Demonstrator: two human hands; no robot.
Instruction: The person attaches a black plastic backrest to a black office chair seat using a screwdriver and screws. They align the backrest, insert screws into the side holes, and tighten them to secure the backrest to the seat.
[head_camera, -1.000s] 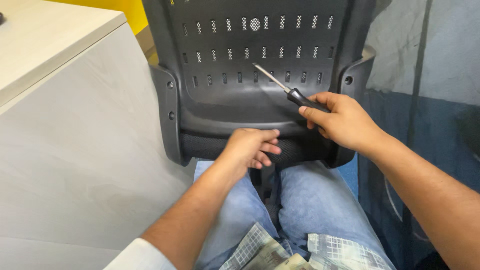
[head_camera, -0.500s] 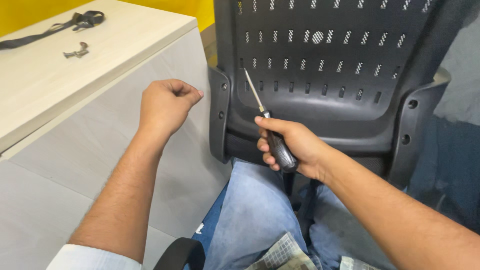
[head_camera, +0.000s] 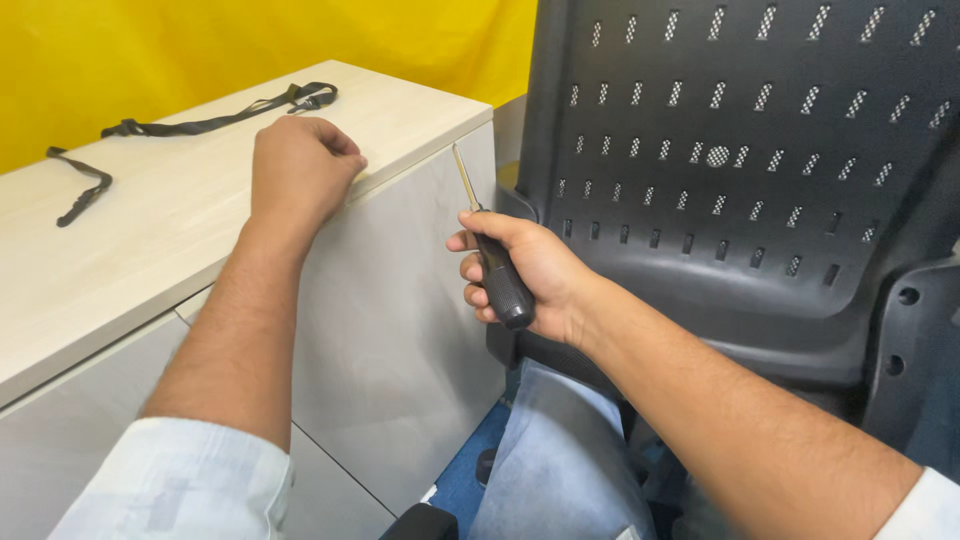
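Right hand (head_camera: 530, 270): grip clamped around the black handle of a slim steel-shafted screwdriver (head_camera: 490, 250), shaft upright, held just in front of the black perforated plastic chair back (head_camera: 740, 150). Left hand (head_camera: 297, 165): fingers curled together into a fist, resting on the pale wood-grain worktop (head_camera: 150, 230) near its front edge. A black strap (head_camera: 215, 122) lies beyond it.

Black strap (head_camera: 215, 122) lying on pale wooden cabinet top (head_camera: 130, 240); yellow wall (head_camera: 200, 50) behind; blue floor (head_camera: 470, 470) below.
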